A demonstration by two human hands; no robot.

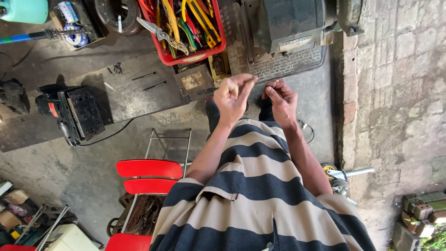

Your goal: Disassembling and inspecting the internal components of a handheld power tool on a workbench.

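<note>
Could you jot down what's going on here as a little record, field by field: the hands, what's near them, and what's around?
Left hand: raised, fingers pinched on a thin small item, too small to identify
Right hand: raised beside it, fingers curled, contents not visible
Hands apart or touching: close, cannot tell if they touch
Nearest above: red tray of pliers and cutters
Beside tray: grey machine
Workbench: power tool lying on it
Below: red chair
Clothing: striped shirt
</note>
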